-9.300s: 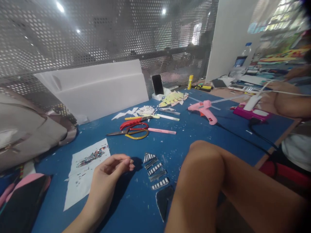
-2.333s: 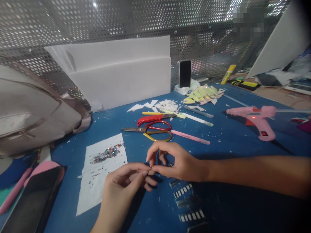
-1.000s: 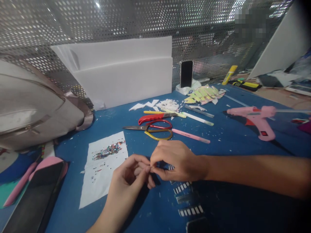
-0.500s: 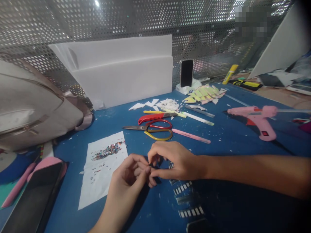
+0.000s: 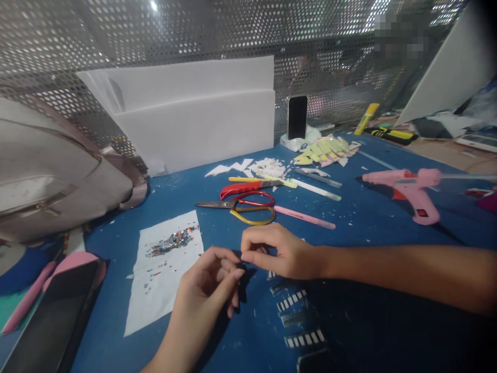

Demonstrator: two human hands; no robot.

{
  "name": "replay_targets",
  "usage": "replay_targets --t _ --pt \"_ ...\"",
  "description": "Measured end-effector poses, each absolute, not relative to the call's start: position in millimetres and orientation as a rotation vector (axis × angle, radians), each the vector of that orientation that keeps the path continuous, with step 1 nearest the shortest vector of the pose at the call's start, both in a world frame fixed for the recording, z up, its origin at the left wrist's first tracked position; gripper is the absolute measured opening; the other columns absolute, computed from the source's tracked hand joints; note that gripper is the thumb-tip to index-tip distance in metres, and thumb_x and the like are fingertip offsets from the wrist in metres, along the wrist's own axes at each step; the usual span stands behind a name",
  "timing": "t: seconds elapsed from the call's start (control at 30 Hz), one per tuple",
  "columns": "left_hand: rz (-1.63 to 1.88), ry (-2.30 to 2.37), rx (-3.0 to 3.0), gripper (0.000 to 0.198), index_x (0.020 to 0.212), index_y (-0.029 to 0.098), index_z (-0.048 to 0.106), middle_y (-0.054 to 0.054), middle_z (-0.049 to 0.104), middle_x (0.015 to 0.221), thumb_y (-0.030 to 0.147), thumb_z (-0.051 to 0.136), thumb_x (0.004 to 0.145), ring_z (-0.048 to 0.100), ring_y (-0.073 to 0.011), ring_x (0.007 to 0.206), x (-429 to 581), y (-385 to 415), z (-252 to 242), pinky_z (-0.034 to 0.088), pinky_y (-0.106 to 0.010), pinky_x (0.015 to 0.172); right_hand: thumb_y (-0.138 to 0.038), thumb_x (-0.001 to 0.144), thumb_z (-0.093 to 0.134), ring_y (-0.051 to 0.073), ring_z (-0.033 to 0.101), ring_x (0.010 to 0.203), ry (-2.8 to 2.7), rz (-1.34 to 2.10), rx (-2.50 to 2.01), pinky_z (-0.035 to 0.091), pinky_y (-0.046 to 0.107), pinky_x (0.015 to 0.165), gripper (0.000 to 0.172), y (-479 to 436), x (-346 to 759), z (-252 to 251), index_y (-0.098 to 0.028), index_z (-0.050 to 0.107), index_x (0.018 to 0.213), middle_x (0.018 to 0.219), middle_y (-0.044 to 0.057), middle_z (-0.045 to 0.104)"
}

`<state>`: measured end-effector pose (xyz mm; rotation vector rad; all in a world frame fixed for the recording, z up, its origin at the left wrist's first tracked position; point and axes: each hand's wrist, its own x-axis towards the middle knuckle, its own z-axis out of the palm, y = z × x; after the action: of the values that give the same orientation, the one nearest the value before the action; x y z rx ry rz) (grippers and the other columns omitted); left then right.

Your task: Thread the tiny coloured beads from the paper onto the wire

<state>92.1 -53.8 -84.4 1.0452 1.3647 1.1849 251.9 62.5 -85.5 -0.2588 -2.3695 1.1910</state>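
Note:
My left hand (image 5: 212,282) and my right hand (image 5: 277,252) meet over the blue table (image 5: 349,228), fingertips almost touching. Both are pinched. A tiny dark piece sits between the left thumb and forefinger; I cannot make out what it is. The right fingers are pressed together just above it, and what they hold, if anything, is hidden. Several small striped black-and-white cut pieces (image 5: 292,300) lie on the table right below my right wrist. A white paper sheet (image 5: 161,290) with a heap of coloured glitter bits (image 5: 171,242) lies left of my left hand.
Scissors (image 5: 240,203), a pink pen (image 5: 305,217) and other pens lie beyond my hands. A pink glue gun (image 5: 411,189) stands at the right. White foam boards (image 5: 194,114), a propped phone (image 5: 297,117), a grey bag (image 5: 50,176) and a dark phone (image 5: 50,321) ring the table.
My right hand has lifted a little and drawn slightly away from the left fingertips. My left hand stays pinched in about the same place.

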Motion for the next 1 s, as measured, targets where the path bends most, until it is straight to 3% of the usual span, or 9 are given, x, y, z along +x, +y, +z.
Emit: replay_targets --t 0.2,0.47,1.0 --pt "1.167 1.447 1.033 0.015 0.081 0.014 0.063 0.002 0.06 0.051 0.028 0.064 0.084 0.048 -0.0051 0.034 90.3 -57.7 -81.9 0.035 -0.015 0.038 -0.03 0.094 0.05 0.008 0.039 0.061 -2.356 1.277 -0.276 0.033 0.021 0.056 0.021 62.7 252.7 -84.2 -0.015 0.053 0.079 0.068 -0.003 0.047" --pt "1.406 1.438 0.931 0.012 0.076 0.012 0.067 -0.003 0.067 0.068 0.023 0.072 0.077 0.057 -0.0094 0.045 90.2 -53.7 -80.2 0.047 -0.019 0.038 -0.026 0.091 0.054 0.008 0.039 0.058 -2.389 1.301 -0.248 0.034 0.02 0.055 0.018 62.8 251.9 -83.1 -0.015 0.056 0.078 0.066 -0.003 0.047" --pt "1.454 1.387 0.832 0.02 0.072 0.015 0.052 -0.008 0.073 0.077 0.023 0.07 0.079 0.065 -0.0128 0.057 96.3 -53.5 -76.3 0.047 -0.016 0.037 -0.028 0.091 0.055 0.008 0.044 0.061 -2.369 1.449 -0.295 0.037 0.02 0.056 0.017 64.2 250.7 -84.4 -0.013 0.061 0.084 0.071 0.0 0.056"
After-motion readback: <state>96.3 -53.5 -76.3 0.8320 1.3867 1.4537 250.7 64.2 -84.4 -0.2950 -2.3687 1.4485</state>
